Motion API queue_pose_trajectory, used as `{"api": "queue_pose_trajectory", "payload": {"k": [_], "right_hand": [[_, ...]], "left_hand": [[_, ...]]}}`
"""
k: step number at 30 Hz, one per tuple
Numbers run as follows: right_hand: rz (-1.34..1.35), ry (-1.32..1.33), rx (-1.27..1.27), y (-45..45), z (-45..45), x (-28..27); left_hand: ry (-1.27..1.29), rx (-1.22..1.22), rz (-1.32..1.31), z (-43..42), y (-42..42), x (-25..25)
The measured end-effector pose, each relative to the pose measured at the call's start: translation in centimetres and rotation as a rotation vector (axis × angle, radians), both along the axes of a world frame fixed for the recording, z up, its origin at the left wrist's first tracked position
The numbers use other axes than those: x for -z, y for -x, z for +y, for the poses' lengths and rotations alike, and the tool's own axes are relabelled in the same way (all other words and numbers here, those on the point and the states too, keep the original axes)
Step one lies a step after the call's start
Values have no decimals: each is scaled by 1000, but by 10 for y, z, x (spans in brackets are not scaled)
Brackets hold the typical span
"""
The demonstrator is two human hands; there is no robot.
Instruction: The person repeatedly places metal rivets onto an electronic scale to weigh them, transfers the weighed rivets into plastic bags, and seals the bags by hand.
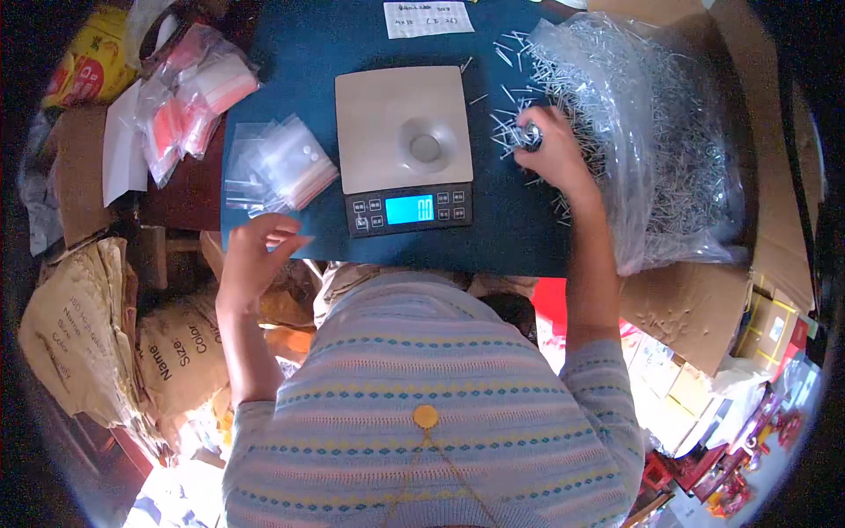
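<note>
My right hand is closed at the left edge of a heap of loose nails, fingers curled round a shiny clump of nails. Several thin nails stick out or lie just left of its fingertips. My left hand hangs at the table's front edge, just below a stack of small clear zip bags. Its fingers are curled towards the thumb, and a pale tip shows beyond them; what it is I cannot make out. Between the hands stands a digital scale with a small round dish on it; its lit display appears to read 0.0.
A large clear plastic bag of nails lies on its side in a cardboard box at right. Bags with red-and-white contents lie at the upper left. A handwritten note is at the back. Brown sacks stand lower left.
</note>
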State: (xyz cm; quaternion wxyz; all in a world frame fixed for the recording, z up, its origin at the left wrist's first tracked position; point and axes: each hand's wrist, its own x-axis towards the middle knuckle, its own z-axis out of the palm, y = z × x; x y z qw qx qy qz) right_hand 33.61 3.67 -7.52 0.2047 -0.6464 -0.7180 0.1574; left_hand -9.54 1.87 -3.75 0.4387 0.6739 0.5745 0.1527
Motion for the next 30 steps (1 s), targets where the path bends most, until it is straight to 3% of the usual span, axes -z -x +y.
{"api": "queue_pose_trajectory", "payload": {"k": [5, 9, 15, 18, 22, 25, 26, 30], "right_hand": [[134, -78, 77, -11, -1, -1], [553, 107, 145, -27, -3, -4], [792, 267, 181, -31, 4, -8], [860, 287, 71, -5, 15, -30], [823, 387, -127, 49, 31, -54], [659, 281, -294, 87, 35, -48], [505, 220, -305, 97, 32, -54], [398, 165, -224, 82, 24, -77]], "left_hand": [[-93, -2, -41, 2, -8, -2], [-119, -9, -60, 2, -11, -3], [-159, 1, -76, 3, -14, -1], [-161, -2, -94, 4, -14, -1], [-171, -19, -89, 5, -16, 3], [-216, -26, -67, 6, -25, -1], [-248, -27, -53, 7, -27, -1], [-485, 6, 69, 13, -36, 10]]}}
